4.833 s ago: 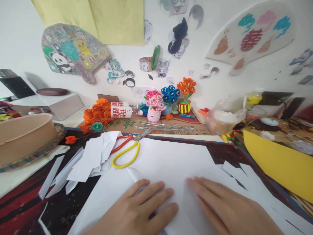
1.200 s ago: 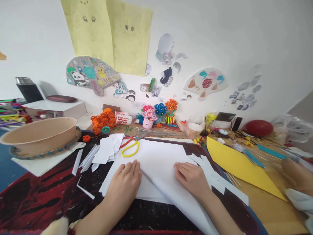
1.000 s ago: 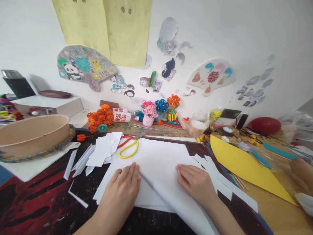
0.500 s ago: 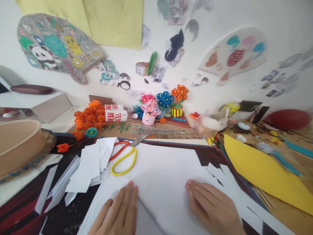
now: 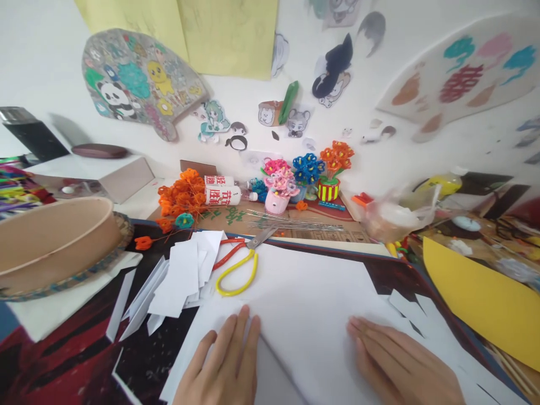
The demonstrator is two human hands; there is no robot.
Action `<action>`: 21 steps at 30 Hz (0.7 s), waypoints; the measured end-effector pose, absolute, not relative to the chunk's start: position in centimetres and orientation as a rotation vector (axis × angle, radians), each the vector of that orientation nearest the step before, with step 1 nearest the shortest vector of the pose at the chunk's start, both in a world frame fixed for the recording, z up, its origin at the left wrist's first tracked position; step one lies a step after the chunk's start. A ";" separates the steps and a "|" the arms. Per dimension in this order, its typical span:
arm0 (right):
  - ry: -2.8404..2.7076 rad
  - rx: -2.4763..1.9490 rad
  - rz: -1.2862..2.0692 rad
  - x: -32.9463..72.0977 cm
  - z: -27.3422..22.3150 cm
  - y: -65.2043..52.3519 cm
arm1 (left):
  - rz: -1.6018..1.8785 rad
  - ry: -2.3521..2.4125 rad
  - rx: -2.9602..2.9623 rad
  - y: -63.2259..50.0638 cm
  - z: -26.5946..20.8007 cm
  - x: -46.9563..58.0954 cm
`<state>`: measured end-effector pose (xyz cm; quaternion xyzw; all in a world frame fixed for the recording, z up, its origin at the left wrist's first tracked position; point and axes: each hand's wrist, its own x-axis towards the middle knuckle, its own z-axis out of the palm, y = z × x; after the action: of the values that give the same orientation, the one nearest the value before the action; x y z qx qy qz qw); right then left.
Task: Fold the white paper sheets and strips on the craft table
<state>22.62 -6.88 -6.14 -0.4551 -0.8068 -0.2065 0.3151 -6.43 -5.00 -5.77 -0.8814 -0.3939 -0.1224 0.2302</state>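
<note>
White paper (image 5: 312,298) lies across the dark table mat in front of me, with a diagonal edge or fold line running down between my hands. My left hand (image 5: 225,360) rests flat on the paper's left part, fingers stretched out and slightly apart. On the right side, my right hand (image 5: 405,363) lies on the sheet with its fingers extended side by side; its thumb is mostly tucked out of sight. Beyond my left hand, scissors (image 5: 237,273) with one red and one yellow handle lie on the paper. Beside them is a pile of cut white paper pieces (image 5: 179,278).
A round tan container (image 5: 54,242) stands at left. Orange flowers (image 5: 181,194), a pink flower pot (image 5: 277,202) and thin wires (image 5: 295,222) sit along the back. White scraps (image 5: 409,312) and a yellow sheet (image 5: 485,304) lie at right. Fan-shaped decorations hang on the wall.
The camera has turned left, so everything appears shifted to the right in view. Both hands stay at nearly the same places on the paper.
</note>
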 end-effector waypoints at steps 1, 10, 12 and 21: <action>-2.123 -1.206 -0.545 22.6 -6.1 -6.9 | -0.334 -1.078 -2.427 -4.9 -5.9 -6.5; -2.106 -1.201 -0.525 22.5 -6.3 -6.9 | -0.350 -1.035 -2.473 -4.6 -6.2 -7.1; -2.080 -1.220 -0.536 22.5 -6.5 -7.0 | -0.350 -1.042 -2.485 -4.6 -6.2 -7.1; -2.055 -1.226 -0.529 22.4 -6.6 -7.1 | -0.379 -1.057 -2.508 -4.6 -6.1 -6.7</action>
<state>22.40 -7.06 -6.61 -0.4706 -0.7890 -0.2032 0.3388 -6.71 -4.58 -6.11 -0.8952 -0.3771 -0.1352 0.1955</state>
